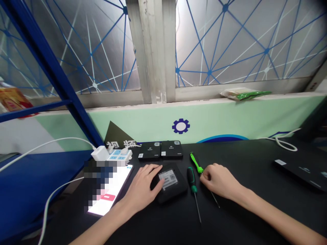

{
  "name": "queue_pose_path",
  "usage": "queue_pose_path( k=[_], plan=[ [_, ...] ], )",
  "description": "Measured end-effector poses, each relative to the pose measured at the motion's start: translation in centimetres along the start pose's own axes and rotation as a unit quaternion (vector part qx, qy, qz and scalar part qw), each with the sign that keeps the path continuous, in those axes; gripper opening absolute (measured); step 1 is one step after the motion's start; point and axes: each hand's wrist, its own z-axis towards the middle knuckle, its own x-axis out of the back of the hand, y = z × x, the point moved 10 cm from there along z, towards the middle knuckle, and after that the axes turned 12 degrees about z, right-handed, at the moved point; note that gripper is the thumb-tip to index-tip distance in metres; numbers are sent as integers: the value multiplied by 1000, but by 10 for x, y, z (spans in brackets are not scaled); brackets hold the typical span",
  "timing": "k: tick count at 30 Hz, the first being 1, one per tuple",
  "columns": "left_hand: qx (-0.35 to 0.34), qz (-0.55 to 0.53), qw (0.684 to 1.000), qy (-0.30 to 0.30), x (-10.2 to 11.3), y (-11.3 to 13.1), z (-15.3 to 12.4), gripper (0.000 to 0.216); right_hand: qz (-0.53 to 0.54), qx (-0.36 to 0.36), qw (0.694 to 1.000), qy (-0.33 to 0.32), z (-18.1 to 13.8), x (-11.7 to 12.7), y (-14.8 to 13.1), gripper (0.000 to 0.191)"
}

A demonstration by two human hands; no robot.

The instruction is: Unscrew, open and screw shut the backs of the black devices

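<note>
My left hand (143, 185) rests on the left side of a small black box (171, 183) that lies label-up on the black table, fingers laid over its edge. My right hand (217, 180) is curled, its fingertips pinched on the bright green screwdriver (196, 162) near where handle meets shaft. A second screwdriver with a dark green and black handle (192, 181) lies between the box and my right hand, shaft pointing toward me.
Two more black boxes (160, 149) sit side by side behind. A lit phone (109, 190) and a white power strip (112, 154) with cables lie to the left. A flat black device (301, 170) lies far right. A blue metal frame (51, 68) rises at left.
</note>
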Motion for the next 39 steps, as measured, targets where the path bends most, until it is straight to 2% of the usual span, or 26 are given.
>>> queue_pose_path(
  k=[8, 14, 19, 27, 39],
  plan=[
    [26, 21, 998, 50, 8, -6, 1, 34, 57, 44, 997, 37, 1, 7, -6, 46],
    [23, 24, 999, 15, 2, -4, -2, 48, 102, 74, 991, 50, 0, 9, -7, 48],
    [13, 6, 1000, -16, -9, -5, -3, 45, 125, 101, 985, 57, -3, 12, -14, 48],
    [10, -16, 1000, 13, 0, -4, 0, 39, 155, 139, 978, 25, -6, 4, -24, 47],
    [7, -59, 998, 27, 3, -7, 3, 33, 178, 175, 968, 23, -11, 4, -32, 47]
  ],
)
